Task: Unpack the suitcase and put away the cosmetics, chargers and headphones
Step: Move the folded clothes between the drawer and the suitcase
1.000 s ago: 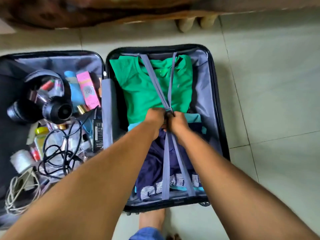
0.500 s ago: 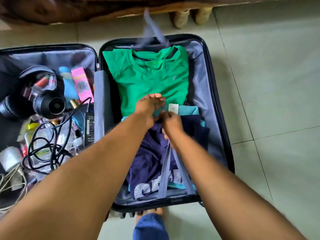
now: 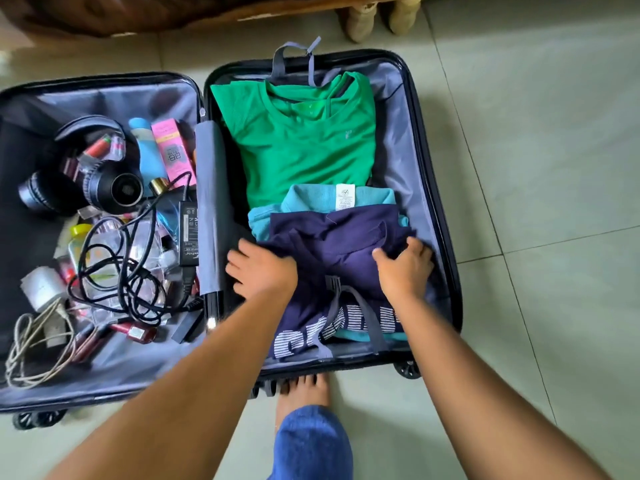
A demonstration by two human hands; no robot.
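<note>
1. The suitcase (image 3: 433,140) is lying open on the tiled floor (image 3: 536,168), its two halves side by side; it is the landmark for all that follows.
2. In the suitcase's right half, a green shirt (image 3: 304,143) is lying at the far end, a teal garment (image 3: 322,199) is peeking out just nearer, and a navy garment (image 3: 332,244) with white lettering is filling the near end.
3. The left hand (image 3: 259,271) is gripping the navy garment's left edge, fingers curling into the fabric beside the suitcase's grey centre divider (image 3: 211,202).
4. The right hand (image 3: 405,268) is gripping the same garment's right side, thumb on top and fingers tucking down toward the suitcase's right wall.
5. The grey packing straps are lying loose: one pair (image 3: 349,306) is resting on the navy garment between the hands, the other (image 3: 294,60) is hanging over the suitcase's far rim.
6. In the suitcase's left half, black headphones (image 3: 86,181) are sitting toward the far end, with a pink box (image 3: 171,147) and a blue bottle (image 3: 147,147) just beside them.
7. A black charger brick (image 3: 188,233) is lying against the centre divider, its black cable (image 3: 117,271) tangling over small cosmetics in the middle of that half.
8. A white cable (image 3: 34,344) is coiling at the near left corner of that half.
</note>
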